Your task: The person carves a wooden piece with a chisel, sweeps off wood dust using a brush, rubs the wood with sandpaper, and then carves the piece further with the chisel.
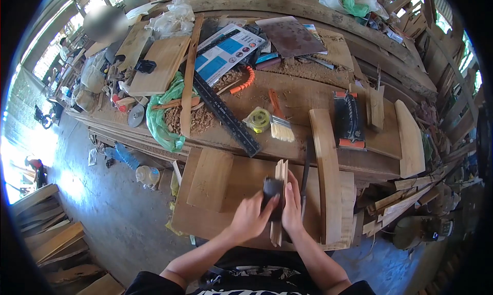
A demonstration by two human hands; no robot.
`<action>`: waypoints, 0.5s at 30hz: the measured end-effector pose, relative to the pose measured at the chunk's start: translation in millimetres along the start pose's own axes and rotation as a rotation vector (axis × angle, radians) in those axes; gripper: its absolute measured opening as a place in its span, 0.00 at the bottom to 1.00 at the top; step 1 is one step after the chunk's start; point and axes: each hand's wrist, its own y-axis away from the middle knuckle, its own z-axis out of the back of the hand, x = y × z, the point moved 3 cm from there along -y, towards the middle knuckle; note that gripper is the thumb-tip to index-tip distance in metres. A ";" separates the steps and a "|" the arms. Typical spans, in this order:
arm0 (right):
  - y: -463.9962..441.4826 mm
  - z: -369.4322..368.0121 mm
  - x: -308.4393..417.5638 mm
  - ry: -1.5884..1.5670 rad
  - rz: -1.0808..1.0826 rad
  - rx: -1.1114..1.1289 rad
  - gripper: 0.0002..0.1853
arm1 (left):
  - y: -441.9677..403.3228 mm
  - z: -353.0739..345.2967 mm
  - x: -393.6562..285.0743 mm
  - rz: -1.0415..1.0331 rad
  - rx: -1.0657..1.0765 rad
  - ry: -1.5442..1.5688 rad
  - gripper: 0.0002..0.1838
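Pretty rough-and-ready timber workshop tbh: smooth grey floor (110, 213) with a big patch of glare (74, 164) on the left, and bright daylight coming through openings (94, 3) upper left plus some gaps (466, 51) far right. A chunky wooden surface (298, 92) runs across the middle with long heavy beams (380, 42) behind it, and there's more lumber (59, 241) piled up lower left.

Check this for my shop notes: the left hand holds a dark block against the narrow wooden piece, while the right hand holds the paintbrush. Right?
Not the paintbrush: it lies on the workbench. The head view shows the right hand against the narrow wooden piece instead. The left hand does hold the dark block against it.
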 end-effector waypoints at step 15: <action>-5.2 1.7 0.1 -0.089 -0.118 0.025 0.28 | 11.6 -4.3 -4.9 0.011 0.054 0.095 0.16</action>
